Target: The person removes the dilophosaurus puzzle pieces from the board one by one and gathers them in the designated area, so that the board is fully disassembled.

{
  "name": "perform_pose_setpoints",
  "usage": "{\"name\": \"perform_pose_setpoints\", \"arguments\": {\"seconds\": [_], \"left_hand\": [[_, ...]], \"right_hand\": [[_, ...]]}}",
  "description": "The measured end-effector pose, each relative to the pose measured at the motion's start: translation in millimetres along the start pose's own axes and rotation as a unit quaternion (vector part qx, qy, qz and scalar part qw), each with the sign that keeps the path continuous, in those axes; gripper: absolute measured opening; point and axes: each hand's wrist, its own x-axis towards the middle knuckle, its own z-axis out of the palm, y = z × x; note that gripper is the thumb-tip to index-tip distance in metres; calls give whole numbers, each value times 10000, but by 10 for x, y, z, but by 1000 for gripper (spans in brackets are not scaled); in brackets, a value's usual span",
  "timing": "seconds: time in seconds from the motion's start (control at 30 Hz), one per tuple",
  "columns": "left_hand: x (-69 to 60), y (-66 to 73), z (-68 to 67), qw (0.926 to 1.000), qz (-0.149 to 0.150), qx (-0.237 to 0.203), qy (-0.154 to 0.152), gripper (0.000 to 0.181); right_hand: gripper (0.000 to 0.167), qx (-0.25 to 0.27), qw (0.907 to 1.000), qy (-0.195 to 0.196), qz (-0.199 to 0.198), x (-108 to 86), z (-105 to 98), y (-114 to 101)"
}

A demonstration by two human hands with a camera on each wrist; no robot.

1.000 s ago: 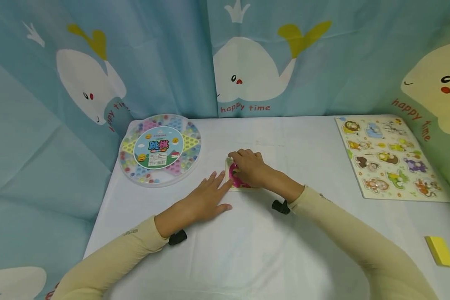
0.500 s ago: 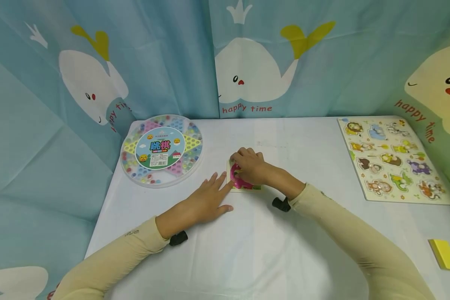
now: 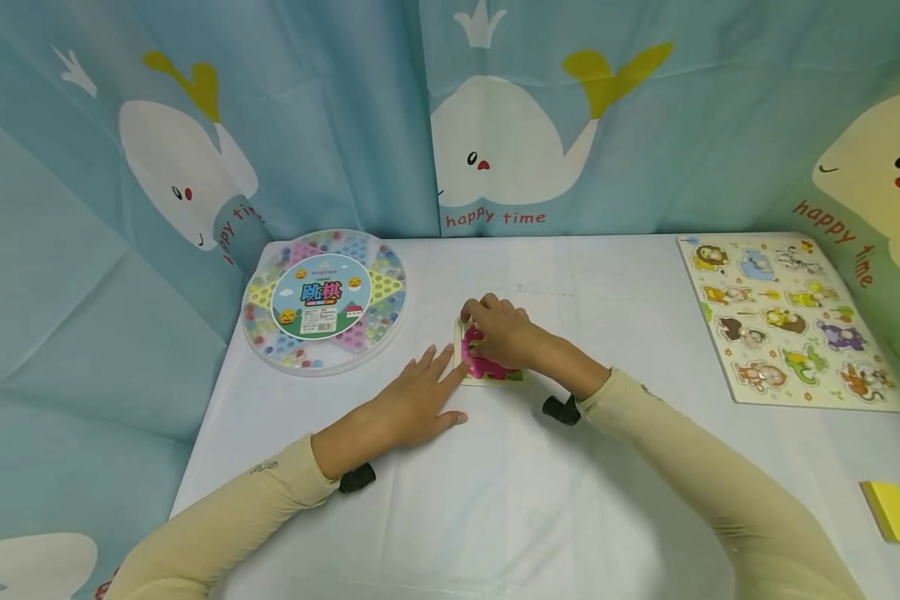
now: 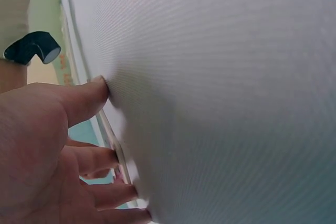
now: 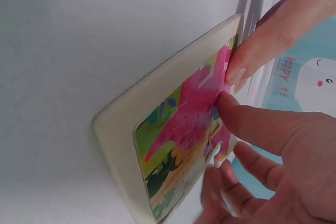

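Note:
A small jigsaw puzzle (image 3: pixel 483 368) with a pink dinosaur picture and a pale wooden frame lies on the white table. My right hand (image 3: pixel 504 333) is over its upper right part. In the right wrist view, the right thumb and fingers pinch a puzzle piece (image 5: pixel 220 150) that sits slightly raised and tilted at the far side of the picture. My left hand (image 3: pixel 414 402) lies with fingers spread at the puzzle's left edge. One left finger (image 5: pixel 252 59) touches the picture, while its thumb (image 4: pixel 89 98) rests on the cloth. The right hand hides part of the picture.
A round Chinese checkers box (image 3: pixel 326 354) with coloured marbles stands at the back left. An animal peg puzzle board (image 3: pixel 727 367) lies at the back right, with a yellow block (image 3: pixel 892 512) nearer on the right. A whale-print curtain (image 3: pixel 330 117) borders the table.
My right fingers have shifted slightly over the puzzle, and more of the pink picture shows. The left hand stays in place. The head view has moved a little.

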Motion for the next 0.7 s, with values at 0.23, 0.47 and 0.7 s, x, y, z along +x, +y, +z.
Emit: {"name": "perform_pose_setpoints", "arguments": {"seconds": [0.23,0.47,0.7], "left_hand": [[-12,10,-24,10000,15,-18,-13,77],[-8,2,-6,9999,45,-93,33,76],[-9,-5,-6,9999,48,-151,32,76]], "right_hand": [[40,303,9984,343,-340,-34,23,27],[25,337,9890,1119,-911,-41,122,99],[20,517,9893,1013,-916,-51,69,120]]}}
